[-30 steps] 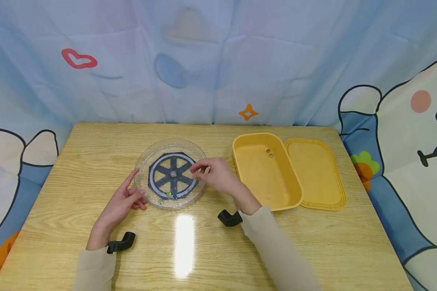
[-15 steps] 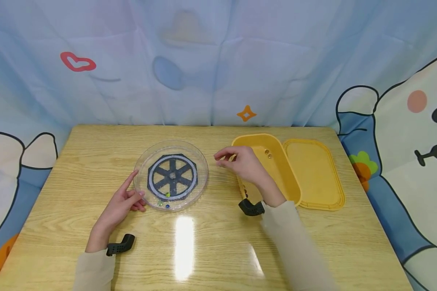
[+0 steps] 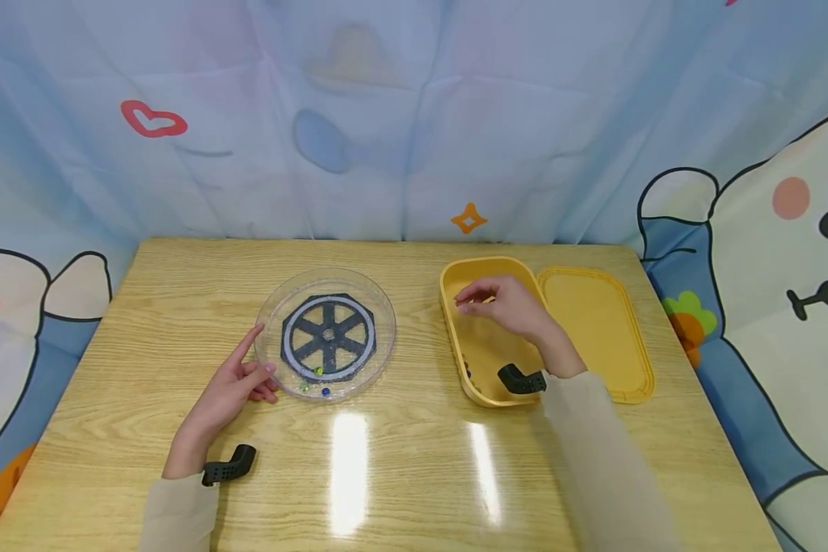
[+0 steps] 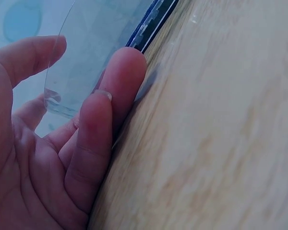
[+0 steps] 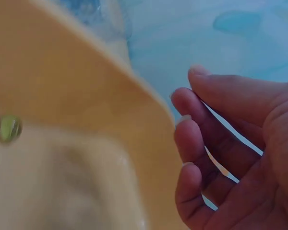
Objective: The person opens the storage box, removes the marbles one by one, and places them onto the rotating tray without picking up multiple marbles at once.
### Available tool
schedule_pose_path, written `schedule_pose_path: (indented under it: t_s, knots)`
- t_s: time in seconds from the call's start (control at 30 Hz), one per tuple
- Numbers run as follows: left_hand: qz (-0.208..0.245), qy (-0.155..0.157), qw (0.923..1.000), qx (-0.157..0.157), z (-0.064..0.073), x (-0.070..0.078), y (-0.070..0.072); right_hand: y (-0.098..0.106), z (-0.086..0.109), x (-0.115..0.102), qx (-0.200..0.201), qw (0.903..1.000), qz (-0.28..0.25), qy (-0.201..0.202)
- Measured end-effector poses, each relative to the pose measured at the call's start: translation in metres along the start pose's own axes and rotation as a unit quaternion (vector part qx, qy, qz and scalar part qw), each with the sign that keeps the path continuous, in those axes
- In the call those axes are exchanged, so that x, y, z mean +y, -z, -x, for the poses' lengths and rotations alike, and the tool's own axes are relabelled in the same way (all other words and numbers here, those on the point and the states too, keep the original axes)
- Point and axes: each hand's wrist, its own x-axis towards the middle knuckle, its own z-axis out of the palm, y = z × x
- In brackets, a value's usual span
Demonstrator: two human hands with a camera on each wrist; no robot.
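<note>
my right hand (image 3: pixel 505 307) has moved from the clear dish (image 3: pixel 385 330) to over the yellow box (image 3: pixel 483 346), loosely curled, nothing visible in it | my left hand (image 3: pixel 229 389), relaxed, touches the dish's rim; i judge it alone tends the dish | marbles (image 3: pixel 319 371) lie in both, on the desk (image 3: pixel 414 475)

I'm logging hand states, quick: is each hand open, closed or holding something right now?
Left hand: open, touching the clear round dish.
Right hand: open, loosely curled over the yellow bin, nothing visible in its grip.
</note>
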Motion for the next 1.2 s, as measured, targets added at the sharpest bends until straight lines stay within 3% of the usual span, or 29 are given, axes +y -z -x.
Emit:
schedule_pose_path:
  t_s: [0.1,0.2,0.37,0.47,1.2]
  knots:
    - [0.001,-0.002,1.0000,-0.002,-0.001,0.000,0.000,0.002,0.001,0.009,-0.029,0.9992,0.000,-0.027]
    - [-0.001,-0.002,1.0000,-0.001,-0.001,0.000,0.000,0.003,0.000,0.015,-0.088,0.9949,-0.004,-0.049]
    - [-0.003,0.000,1.0000,0.001,-0.001,0.000,-0.001,0.000,-0.001,0.026,-0.211,0.9751,-0.001,-0.068]
    - [-0.005,0.001,1.0000,0.000,0.000,0.000,-0.001,-0.003,-0.002,0.033,-0.242,0.9664,-0.003,-0.087]
    - [-0.009,0.013,0.9998,0.008,0.003,0.003,-0.002,-0.015,-0.006,0.035,-0.234,0.9680,0.050,-0.076]
